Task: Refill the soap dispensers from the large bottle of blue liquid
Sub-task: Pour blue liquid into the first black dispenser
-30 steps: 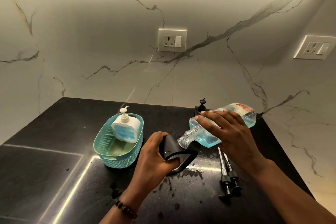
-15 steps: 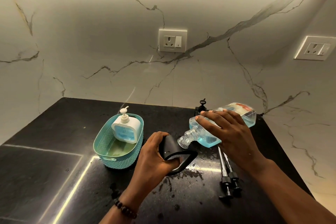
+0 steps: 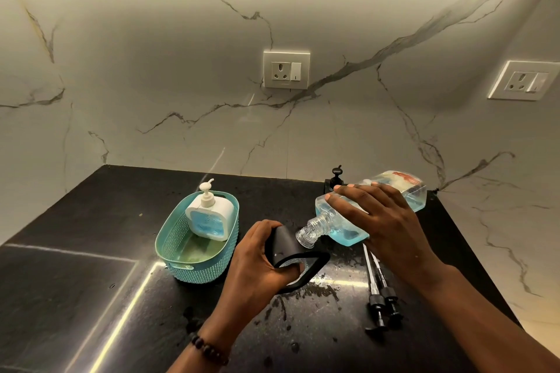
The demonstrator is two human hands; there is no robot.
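- Tilting steeply, the large bottle (image 3: 342, 228) of blue liquid is gripped by the right hand (image 3: 385, 227), whose fingers curl over its upper side; its open neck points down toward the black dispenser (image 3: 285, 244).
- The left hand (image 3: 257, 263) is wrapped around this black dispenser, thumb and fingers closed on its body, near the middle of the counter (image 3: 91, 251).
- Two black pump heads (image 3: 381, 303) with long tubes lie flat on the counter, just beside the right wrist, toward the right edge.
- A teal basket (image 3: 169, 239) stands left of the hands and holds a white dispenser (image 3: 210, 216), leaning against its far wall.
- Wet spots (image 3: 318, 289) cover the counter below the black dispenser.
- A small black object (image 3: 335, 175) stands at the back edge, partly hidden behind the bottle.
- Two wall sockets (image 3: 286, 70) are mounted on the marble wall above.
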